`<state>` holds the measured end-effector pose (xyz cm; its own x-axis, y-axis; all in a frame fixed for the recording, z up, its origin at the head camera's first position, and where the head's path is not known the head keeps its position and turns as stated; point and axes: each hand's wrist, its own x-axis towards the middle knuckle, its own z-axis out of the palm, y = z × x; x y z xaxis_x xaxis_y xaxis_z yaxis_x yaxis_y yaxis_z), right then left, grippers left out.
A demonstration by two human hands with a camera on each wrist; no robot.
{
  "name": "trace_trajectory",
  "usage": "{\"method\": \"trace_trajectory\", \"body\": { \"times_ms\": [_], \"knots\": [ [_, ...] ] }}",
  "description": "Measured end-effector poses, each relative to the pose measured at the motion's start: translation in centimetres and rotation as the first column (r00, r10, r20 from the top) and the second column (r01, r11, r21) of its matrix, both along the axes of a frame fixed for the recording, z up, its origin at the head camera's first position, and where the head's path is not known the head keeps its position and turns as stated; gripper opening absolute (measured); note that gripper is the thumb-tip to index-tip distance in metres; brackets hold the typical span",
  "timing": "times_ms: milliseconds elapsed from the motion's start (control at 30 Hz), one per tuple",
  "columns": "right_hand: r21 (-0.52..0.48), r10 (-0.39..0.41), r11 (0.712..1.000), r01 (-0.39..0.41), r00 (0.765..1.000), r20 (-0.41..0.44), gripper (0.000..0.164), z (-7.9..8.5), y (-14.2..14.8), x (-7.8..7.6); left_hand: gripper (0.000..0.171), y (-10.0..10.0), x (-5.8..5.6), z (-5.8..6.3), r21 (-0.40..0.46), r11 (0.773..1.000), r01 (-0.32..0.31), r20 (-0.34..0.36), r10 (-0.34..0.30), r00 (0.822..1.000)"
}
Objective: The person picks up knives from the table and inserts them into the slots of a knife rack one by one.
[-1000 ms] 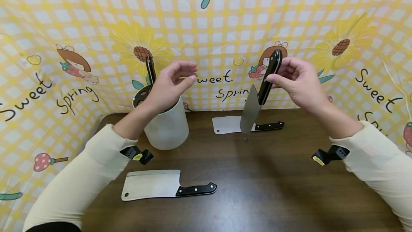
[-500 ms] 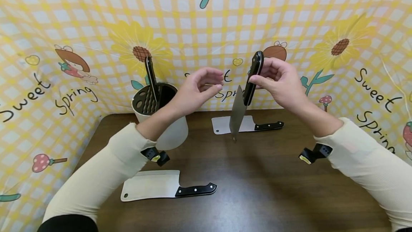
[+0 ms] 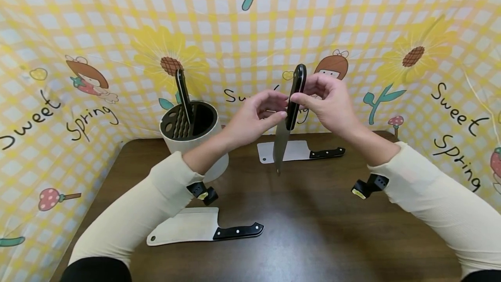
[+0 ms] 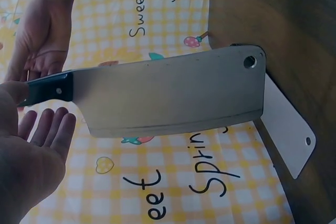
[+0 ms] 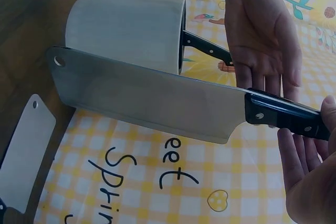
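Right fingers [image 3: 318, 82] hold cleaver [image 4: 170, 93]; cloth [image 3: 250, 47]: "Sweet Spring"

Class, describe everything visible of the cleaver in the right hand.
The cleaver has a broad, grey, metal-looking blade with a round hole near its far corner and a line along one long edge. Its handle is black and glossy with silvery rivets. It hangs blade down, slightly tilted, apparently above the table. The right hand pinches the handle; whether the left hand touches it is unclear.

Left hand [image 3: 256, 114]: fingers loosely bent, thumb apart
Right hand [image 3: 328, 102]: thumb and fingers pinching
Forearms [image 3: 209, 149]: both slanted inward
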<state>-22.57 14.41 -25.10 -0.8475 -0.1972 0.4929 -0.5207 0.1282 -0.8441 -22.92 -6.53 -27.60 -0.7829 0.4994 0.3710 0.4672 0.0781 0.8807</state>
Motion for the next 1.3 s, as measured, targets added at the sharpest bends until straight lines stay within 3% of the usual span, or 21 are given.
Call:
{"method": "trace_trajectory", "body": {
  "times_ms": [133, 400, 633, 867, 1100, 1300],
  "knots": [
    [-0.01, 0.006, 1.0, -0.006, 1.0, 0.004, 0.013, -0.5, -0.4, -0.1, 0.037, 0.3, 0.1, -0.2, -0.006, 1.0, -0.008, 0.019, 0.008, 1.0],
    [-0.022, 0.008, 1.0, -0.008, 1.0, 0.019, 0.014, -0.9, -0.7, -0.3, 0.041, 0.6, -0.1, -0.9, 0.039, 0.999, -0.011, -0.015, 0.012, 1.0],
    [-0.003, 0.005, 1.0, -0.005, 0.998, 0.056, 0.015, -1.3, -0.8, -0.2, 0.042, 0.7, -0.1, -1.3, 0.035, 0.998, -0.06, -0.051, 0.062, 0.997],
    [-0.006, 0.033, 0.999, -0.032, 0.995, 0.095, 0.011, -1.3, -0.9, -0.1, 0.041, 0.6, -0.1, -1.5, 0.034, 0.997, -0.063, -0.056, 0.065, 0.996],
    [-0.018, 0.053, 0.999, -0.051, 0.989, 0.141, 0.034, -2.2, -0.6, -0.3, 0.039, 0.2, 0.1, -1.7, 0.034, 0.997, -0.069, -0.034, 0.07, 0.997],
    [0.044, 0.014, 0.999, -0.022, 0.986, 0.165, 0.038, -4.0, 0.2, -1.1, 0.039, -0.5, 0.5, -1.8, 0.021, 0.996, -0.089, 0.009, 0.089, 0.996]
  ]
}}
